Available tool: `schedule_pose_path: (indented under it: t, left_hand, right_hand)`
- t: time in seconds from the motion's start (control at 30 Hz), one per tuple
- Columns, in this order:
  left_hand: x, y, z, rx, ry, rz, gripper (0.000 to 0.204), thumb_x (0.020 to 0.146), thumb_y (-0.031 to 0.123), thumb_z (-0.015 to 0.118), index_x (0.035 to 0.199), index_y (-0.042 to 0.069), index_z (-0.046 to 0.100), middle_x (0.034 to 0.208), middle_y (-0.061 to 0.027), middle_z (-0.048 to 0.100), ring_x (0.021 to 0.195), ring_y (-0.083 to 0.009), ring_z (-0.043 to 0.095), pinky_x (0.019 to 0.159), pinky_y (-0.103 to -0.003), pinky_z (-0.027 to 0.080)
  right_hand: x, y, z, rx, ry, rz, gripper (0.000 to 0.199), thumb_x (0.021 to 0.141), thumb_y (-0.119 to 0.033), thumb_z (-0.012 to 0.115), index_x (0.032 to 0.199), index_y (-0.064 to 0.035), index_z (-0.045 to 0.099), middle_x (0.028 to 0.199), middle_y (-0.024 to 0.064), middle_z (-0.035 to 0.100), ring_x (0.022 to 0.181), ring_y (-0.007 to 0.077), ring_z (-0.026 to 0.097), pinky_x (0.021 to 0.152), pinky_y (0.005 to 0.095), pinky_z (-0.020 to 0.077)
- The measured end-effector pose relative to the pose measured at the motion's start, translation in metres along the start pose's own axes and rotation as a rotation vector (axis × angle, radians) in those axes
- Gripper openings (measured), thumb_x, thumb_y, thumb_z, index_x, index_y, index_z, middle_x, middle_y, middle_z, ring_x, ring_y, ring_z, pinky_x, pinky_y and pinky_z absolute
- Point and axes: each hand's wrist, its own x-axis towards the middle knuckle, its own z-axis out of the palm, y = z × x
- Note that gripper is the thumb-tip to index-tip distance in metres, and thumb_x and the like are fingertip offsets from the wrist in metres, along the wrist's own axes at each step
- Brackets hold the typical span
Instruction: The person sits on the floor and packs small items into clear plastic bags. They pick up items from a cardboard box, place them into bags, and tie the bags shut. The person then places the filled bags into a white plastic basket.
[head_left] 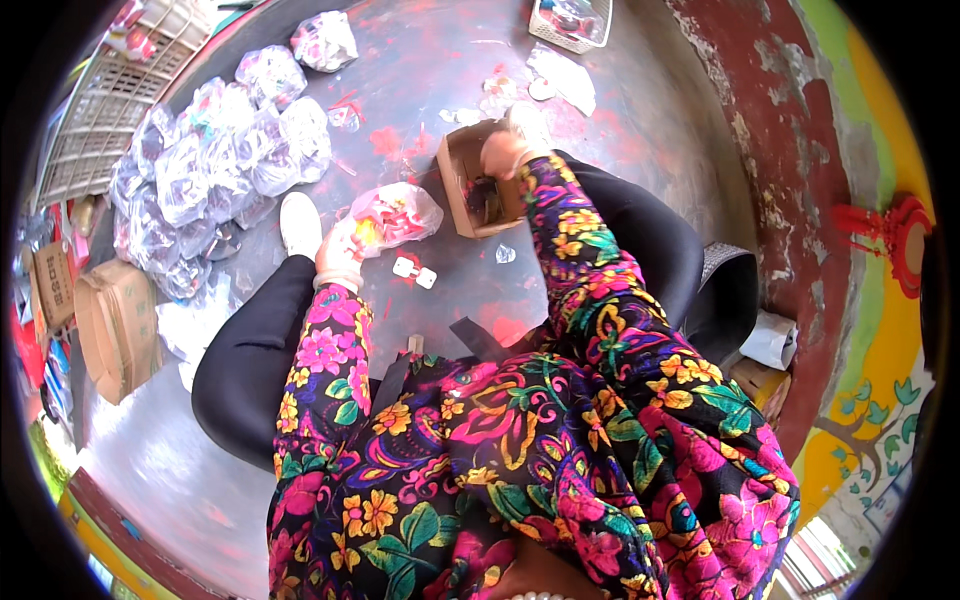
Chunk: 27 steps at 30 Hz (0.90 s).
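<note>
My left hand [339,256] is closed on the near edge of a clear plastic bag [411,216] that holds red, pink and yellow pieces. My right hand [503,156] is over the open top of a small brown cardboard box [462,190], at its right side. Its fingers are smeared and partly hidden, so whether they hold anything does not show. Dark contents in the box cannot be made out. On the floor below the bag lie small white pieces with red dots [414,271]. A small clear scrap [505,254] lies just below the box.
Many filled clear bags [215,150] are heaped at the left, beside a white crate [110,110]. A brown paper sack [117,330] stands lower left. A white basket [572,28] and a white plastic bag [562,78] lie beyond the box. A red-painted wall [760,120] bounds the right.
</note>
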Motion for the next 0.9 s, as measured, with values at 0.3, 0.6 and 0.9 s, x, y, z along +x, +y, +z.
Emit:
schedule_pose_path:
  t: [0.3,0.6,0.9]
  left_hand:
    - [-0.021,0.003,0.016,0.090,-0.011,-0.018,0.017,0.085,0.024,0.046,0.089,0.008,0.049,0.067,-0.0052,0.053,0.057,-0.0170,0.052,0.050,-0.026,0.043]
    - [-0.011,0.001,0.004,0.073,-0.016,-0.051,0.022,0.085,0.026,0.046,0.093,0.007,0.051,0.066,-0.0041,0.054,0.057,-0.0165,0.052,0.049,-0.025,0.042]
    - [0.001,0.000,0.004,0.093,-0.054,0.002,0.021,0.083,0.026,0.047,0.091,0.007,0.051,0.074,-0.0073,0.056,0.066,-0.0197,0.053,0.053,-0.028,0.044]
  right_hand:
    - [0.038,-0.034,0.122,0.442,0.052,0.452,0.027,0.075,-0.009,0.052,0.100,-0.0021,0.060,0.103,0.0175,0.057,0.095,0.0265,0.057,0.080,0.0347,0.0459]
    - [0.035,-0.034,0.088,0.347,0.017,0.408,0.021,0.076,-0.013,0.052,0.091,-0.0059,0.065,0.097,0.0136,0.061,0.092,0.0263,0.059,0.077,0.0351,0.0468]
    - [-0.031,0.000,-0.053,0.429,0.222,0.436,0.020,0.068,-0.019,0.055,0.067,-0.0003,0.064,0.058,0.0094,0.061,0.054,0.0183,0.061,0.052,0.0292,0.0483]
